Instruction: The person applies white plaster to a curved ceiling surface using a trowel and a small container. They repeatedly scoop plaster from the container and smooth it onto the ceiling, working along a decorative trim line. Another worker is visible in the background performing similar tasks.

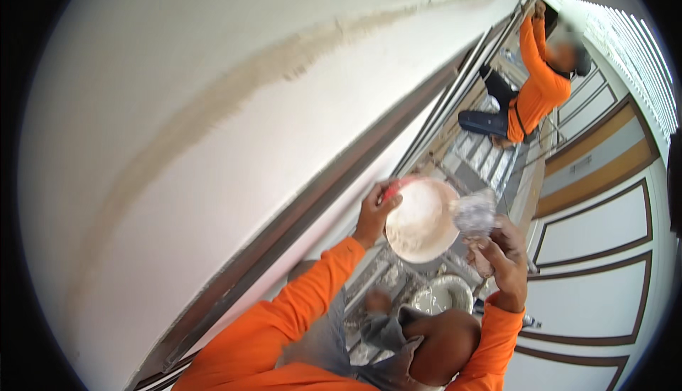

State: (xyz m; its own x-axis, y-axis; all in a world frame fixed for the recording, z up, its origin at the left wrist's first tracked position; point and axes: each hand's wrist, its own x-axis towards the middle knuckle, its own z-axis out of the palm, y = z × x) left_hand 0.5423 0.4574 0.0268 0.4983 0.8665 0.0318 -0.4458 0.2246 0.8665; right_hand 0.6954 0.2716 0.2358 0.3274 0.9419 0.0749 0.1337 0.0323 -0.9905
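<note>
My left hand [376, 213] is closed at the left rim of a round, pale container [449, 229], where a red part [396, 189] shows by the fingers. White powder or paste [419, 210] lies inside the container. Just to the right, my raised right hand [506, 257] is closed around a crumpled, whitish, see-through thing that looks like a plastic bag [474, 213]. Motion blurs it, and its far end overlaps the container's right rim. Below the container, between my hands and my knee, stands a bucket [467, 293] of greyish-white liquid.
At left rises a white wall with a brown patched band [249, 82] and a dark ledge [284, 224]. A person in orange [543, 93] kneels on the metal scaffold planks [483, 160] ahead, arms raised. Panelled white doors [590, 235] line the right. My bent knee [444, 348] is close below.
</note>
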